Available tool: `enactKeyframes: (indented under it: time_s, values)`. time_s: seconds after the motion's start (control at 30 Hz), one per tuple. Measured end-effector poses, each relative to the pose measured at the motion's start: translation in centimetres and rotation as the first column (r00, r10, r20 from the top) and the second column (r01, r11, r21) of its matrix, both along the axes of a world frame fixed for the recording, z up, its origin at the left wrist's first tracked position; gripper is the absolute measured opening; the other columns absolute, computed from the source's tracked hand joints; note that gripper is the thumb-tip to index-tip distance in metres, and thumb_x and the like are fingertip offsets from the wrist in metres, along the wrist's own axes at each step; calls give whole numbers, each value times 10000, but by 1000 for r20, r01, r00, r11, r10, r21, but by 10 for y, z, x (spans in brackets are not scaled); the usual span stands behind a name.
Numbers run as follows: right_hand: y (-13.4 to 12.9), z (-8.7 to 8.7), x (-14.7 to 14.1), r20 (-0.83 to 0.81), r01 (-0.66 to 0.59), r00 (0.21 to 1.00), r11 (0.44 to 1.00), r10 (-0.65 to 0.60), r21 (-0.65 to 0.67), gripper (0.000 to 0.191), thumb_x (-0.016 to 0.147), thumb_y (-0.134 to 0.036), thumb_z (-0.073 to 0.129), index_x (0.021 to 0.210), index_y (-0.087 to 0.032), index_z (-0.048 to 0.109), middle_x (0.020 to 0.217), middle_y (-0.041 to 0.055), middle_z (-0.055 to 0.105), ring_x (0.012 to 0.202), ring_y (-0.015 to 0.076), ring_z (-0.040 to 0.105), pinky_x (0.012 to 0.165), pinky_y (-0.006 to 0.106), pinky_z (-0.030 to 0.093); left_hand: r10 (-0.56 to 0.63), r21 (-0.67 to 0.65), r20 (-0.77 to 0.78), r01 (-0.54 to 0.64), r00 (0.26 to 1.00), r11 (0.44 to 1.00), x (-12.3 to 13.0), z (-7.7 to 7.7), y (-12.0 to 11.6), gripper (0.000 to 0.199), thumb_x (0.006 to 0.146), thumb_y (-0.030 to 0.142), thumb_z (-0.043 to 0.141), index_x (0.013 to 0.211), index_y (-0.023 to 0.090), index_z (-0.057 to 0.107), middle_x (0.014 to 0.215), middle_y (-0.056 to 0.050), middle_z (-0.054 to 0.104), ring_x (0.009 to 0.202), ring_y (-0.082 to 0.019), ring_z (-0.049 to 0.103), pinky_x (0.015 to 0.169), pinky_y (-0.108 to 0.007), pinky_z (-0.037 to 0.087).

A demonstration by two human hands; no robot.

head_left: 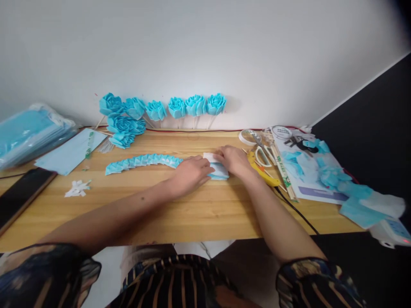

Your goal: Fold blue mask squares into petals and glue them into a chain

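A small stack of pale blue and white fabric-like pieces [219,174] lies on the table between my hands. My left hand [192,173] is at its left edge, fingers together and curled, tips on the stack. At the upper right edge, my right hand [236,160] has its fingers bent onto the top white piece, and the thumb is mostly hidden. A curved row of folded blue pieces [144,161] runs leftward from beside my left hand. Against the wall stand several blue flowers [195,105] on thin sticks, with more flowers bunched [123,126] at the left.
Right of my hands lie a yellow glue gun [265,173], scissors [263,155], a tape roll [248,137] and wooden sticks [284,173]. Blue scraps [334,177] cover a sheet there. At left are white strips [78,188], a phone [22,194] and plastic-wrapped blue packs [30,130].
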State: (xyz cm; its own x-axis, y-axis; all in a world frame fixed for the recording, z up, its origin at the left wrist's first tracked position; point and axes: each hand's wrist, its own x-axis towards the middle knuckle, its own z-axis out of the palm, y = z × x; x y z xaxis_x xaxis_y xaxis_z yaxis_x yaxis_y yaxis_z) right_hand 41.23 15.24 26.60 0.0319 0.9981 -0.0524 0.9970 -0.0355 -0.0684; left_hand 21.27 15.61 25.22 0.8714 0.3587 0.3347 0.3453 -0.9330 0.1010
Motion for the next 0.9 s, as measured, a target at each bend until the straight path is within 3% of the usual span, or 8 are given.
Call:
enactKeyframes:
  time_s: [0.13,0.33,0.5,0.6,0.7,0.8,0.9]
  values:
    - [1,-7,-1,-48,-20,999,999,22,28,164,939,-303,552,1036,-210,647,1067,78,728,959,222,671,732,286,423,51,-25,-44,-53,998,998,15,-16,12,244,971,244,484,903,165,704,904,-75,680,851,-216,587,725,-341,414]
    - [3,-5,-1,-83,38,996,993,-29,108,187,963,-290,482,998,-218,650,983,82,744,888,239,681,674,303,409,-49,90,66,43,997,995,1,-8,-7,349,1018,258,401,834,180,687,835,-61,682,809,-197,552,709,-341,356]
    - [3,-1,1,-246,110,968,963,-47,248,214,947,-293,481,1038,-218,660,942,70,755,868,243,684,699,313,432,-82,27,55,81,995,996,-12,-13,-20,358,1022,259,400,814,174,679,816,-63,685,813,-195,562,749,-352,369]
    - [5,-4,3,-476,181,879,919,8,350,237,913,-277,504,1075,-210,663,985,59,749,880,214,677,738,305,462,-48,-62,82,54,995,997,-17,-14,-19,330,1007,342,454,854,179,696,820,-56,699,817,-198,585,758,-353,378]
    - [8,-7,5,-675,207,723,889,143,410,306,882,-318,534,1136,-186,643,903,42,723,787,181,653,708,291,478,18,-177,161,11,987,984,-21,-12,-16,352,996,356,479,784,169,687,783,-55,695,788,-189,597,740,-342,393]
    - [8,-7,4,-772,207,586,875,247,438,367,860,-354,566,1178,-177,614,850,23,680,733,164,626,679,286,483,66,-275,277,13,959,961,-22,-10,-12,325,961,316,546,697,159,650,759,-53,679,752,-175,596,713,-323,422]
    - [6,-4,1,-815,209,510,879,276,429,388,861,-366,567,1205,-186,586,885,32,667,771,173,631,685,292,500,136,-350,390,10,911,937,-22,-10,-9,136,889,239,634,773,166,644,834,-54,681,812,-185,611,749,-327,461]
